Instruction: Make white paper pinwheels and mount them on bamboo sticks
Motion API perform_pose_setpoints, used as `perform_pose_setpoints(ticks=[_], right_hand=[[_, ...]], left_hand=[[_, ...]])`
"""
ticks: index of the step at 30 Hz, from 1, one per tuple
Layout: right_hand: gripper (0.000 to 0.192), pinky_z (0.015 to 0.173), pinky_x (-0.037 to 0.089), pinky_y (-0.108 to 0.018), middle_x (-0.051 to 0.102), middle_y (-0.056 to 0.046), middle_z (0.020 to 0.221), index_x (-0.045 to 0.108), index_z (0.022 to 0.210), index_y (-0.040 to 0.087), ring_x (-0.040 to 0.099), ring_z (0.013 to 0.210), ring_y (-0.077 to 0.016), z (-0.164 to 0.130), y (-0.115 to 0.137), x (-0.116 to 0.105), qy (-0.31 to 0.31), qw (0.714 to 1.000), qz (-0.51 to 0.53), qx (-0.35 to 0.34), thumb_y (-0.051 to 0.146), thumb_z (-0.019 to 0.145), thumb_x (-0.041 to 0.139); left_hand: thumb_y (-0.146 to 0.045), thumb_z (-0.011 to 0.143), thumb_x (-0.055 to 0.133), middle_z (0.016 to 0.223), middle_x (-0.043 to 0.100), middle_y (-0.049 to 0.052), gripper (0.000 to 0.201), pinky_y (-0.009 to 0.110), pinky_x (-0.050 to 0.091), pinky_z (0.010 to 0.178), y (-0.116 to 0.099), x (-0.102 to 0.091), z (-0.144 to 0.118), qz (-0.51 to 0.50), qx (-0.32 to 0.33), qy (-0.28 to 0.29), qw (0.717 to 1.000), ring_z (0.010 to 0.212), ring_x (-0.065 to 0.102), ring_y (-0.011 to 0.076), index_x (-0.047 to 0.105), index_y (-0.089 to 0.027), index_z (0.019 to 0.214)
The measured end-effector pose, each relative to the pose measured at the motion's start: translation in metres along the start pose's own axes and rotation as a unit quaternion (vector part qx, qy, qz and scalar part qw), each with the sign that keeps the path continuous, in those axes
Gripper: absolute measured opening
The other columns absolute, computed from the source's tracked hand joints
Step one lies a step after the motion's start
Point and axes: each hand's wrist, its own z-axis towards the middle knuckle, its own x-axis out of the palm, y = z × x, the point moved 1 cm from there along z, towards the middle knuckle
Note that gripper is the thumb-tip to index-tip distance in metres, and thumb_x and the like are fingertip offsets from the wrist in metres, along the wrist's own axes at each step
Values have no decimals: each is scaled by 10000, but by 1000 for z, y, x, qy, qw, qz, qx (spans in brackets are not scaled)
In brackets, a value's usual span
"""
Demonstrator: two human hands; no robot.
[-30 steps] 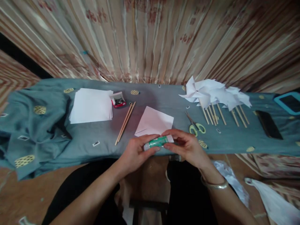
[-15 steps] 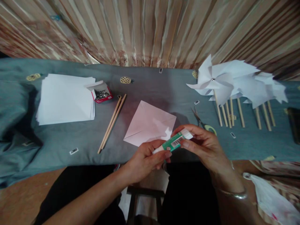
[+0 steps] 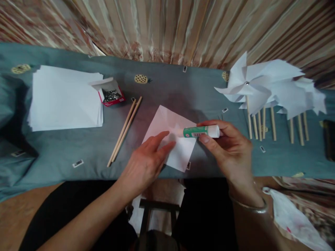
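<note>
My right hand point(image 3: 230, 150) grips a green and white glue stick point(image 3: 196, 131), held almost level. Its pale left end is over the middle of a square of white paper point(image 3: 180, 157), though I cannot tell whether it touches the sheet. Crease or cut lines run in from the paper's corners. At the paper's left side is my left hand point(image 3: 149, 153), thumb and forefinger spread apart near the glue stick's end; its other fingers are partly hidden. Scissors point(image 3: 220, 118) lie mostly hidden behind my right hand.
To the left are a stack of white paper point(image 3: 65, 99), a red box of small metal pins point(image 3: 112, 97) and two wooden sticks point(image 3: 124, 134). Several white paper pinwheels point(image 3: 246, 83) on sticks lie at the right. A dark object point(image 3: 329, 139) sits at the right edge.
My left hand has let go of the glue stick's end and moved left onto the paper. My right hand has brought the glue stick up over the paper's middle and levelled it.
</note>
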Motion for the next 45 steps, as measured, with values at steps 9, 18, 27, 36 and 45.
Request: perform_pose_setpoints(ticks=[9, 18, 27, 36, 45], right_hand=[[272, 885, 562, -397, 721, -4, 1091, 644, 1113, 299, 694, 947, -201, -8, 3, 16, 59, 980, -173, -77, 332, 847, 691], [312, 896, 547, -399, 722, -27, 1120, 630, 1145, 274, 690, 990, -224, -6, -4, 26, 54, 969, -222, -99, 337, 843, 682], [228, 868, 533, -370, 724, -38, 1031, 636, 1063, 229, 687, 936, -211, 2, -14, 33, 98, 958, -244, -117, 314, 854, 667], [223, 901, 525, -421, 719, -47, 1048, 641, 1062, 236, 680, 968, -233, 3, -13, 33, 105, 958, -244, -104, 333, 862, 659], [222, 887, 529, -413, 727, -51, 1022, 646, 1054, 235, 683, 954, -233, 0, -15, 36, 87, 955, -259, -115, 352, 865, 651]], left_hand=[[-289, 956, 498, 1375, 534, 199, 324, 433, 547, 800, -5, 3, 4, 106, 21, 30, 994, 967, 586, 263, 642, -154, 1213], [-286, 956, 490, 1342, 566, 118, 277, 393, 460, 762, -4, 3, 10, 130, -1, 66, 989, 1006, 539, 276, 653, -211, 1168], [-299, 972, 472, 1362, 545, 88, 255, 373, 420, 760, 1, 7, 10, 125, -5, 65, 990, 1029, 519, 257, 656, -234, 1136], [-307, 990, 431, 1381, 540, 19, 265, 370, 412, 766, 3, 10, 10, 100, -10, 79, 992, 1022, 508, 229, 652, -254, 1127], [-296, 984, 422, 1401, 511, 53, 272, 382, 405, 774, 2, 10, 10, 107, -14, 90, 990, 1057, 505, 252, 649, -238, 1122]])
